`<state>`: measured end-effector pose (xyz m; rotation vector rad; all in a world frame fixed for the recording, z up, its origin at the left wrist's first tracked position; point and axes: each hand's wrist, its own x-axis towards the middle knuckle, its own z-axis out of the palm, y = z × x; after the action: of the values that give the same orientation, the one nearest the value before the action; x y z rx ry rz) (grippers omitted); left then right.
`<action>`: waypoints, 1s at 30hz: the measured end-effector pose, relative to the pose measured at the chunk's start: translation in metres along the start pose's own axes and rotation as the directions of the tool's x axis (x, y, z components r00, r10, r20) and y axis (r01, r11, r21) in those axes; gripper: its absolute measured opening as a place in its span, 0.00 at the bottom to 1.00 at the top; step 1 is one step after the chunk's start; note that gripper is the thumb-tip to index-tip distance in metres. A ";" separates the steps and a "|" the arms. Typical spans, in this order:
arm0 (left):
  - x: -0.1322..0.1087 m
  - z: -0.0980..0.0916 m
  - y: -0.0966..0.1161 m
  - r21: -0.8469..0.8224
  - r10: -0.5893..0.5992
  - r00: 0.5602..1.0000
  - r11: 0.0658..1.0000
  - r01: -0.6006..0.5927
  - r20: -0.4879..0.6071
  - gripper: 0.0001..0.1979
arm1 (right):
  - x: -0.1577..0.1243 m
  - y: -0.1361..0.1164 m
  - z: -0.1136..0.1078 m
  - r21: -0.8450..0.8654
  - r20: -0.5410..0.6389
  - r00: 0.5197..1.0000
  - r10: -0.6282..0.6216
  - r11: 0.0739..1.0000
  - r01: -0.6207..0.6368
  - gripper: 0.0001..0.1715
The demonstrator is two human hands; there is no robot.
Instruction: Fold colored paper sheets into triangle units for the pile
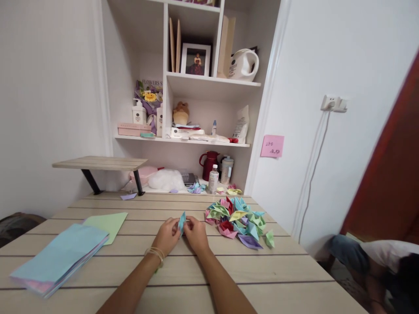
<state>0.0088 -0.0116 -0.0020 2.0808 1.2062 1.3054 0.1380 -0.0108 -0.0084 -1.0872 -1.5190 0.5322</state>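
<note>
A small blue folded paper boat [182, 223] stands between my two hands above the middle of the table. My left hand [167, 235] pinches it from the left, fingers closed on its side. From the right, my right hand [195, 233] grips the same paper with thumb and fingers. Parts of the folds are hidden behind the fingers. Right of my hands lies a pile of folded paper boats [234, 218] in pink, green, blue, yellow, red and purple. At the left rests a stack of coloured paper sheets [65, 250], light blue on top, with a green sheet [113, 224] beneath its far edge.
A small raised stand [98, 162] occupies the table's far left. Behind the table are a bottle [213, 179], a dark red jug [208, 165] and a plastic bag [166, 179]. Shelves rise above them. Another person [376, 266] is bent over at the lower right.
</note>
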 end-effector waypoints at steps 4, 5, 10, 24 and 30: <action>-0.002 0.003 0.007 0.192 0.083 0.997 0.978 -0.082 0.003 0.15 | -0.003 -0.007 0.005 -0.095 -0.027 1.000 0.009 0.995 -0.011 0.14; -0.002 0.003 0.008 0.237 0.082 0.997 0.968 -0.078 -0.007 0.14 | -0.003 -0.008 0.006 -0.117 -0.025 1.000 0.011 0.993 -0.014 0.14; -0.003 0.000 0.012 0.403 -0.036 0.999 0.915 0.030 0.008 0.08 | -0.005 -0.016 0.009 -0.259 0.011 1.000 -0.023 0.966 0.025 0.13; 0.001 -0.005 0.017 0.534 -0.144 0.988 0.840 0.096 0.049 0.07 | -0.006 -0.018 0.010 -0.286 -0.025 0.998 0.053 0.956 -0.058 0.14; 0.000 -0.002 0.017 0.527 -0.170 0.985 0.839 0.132 0.024 0.06 | -0.006 -0.018 0.011 -0.245 0.005 1.000 -0.027 0.969 0.028 0.12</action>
<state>0.0148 -0.0215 0.0108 2.2984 1.8137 0.8830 0.1217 -0.0219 0.0000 -1.2526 -1.6294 0.3308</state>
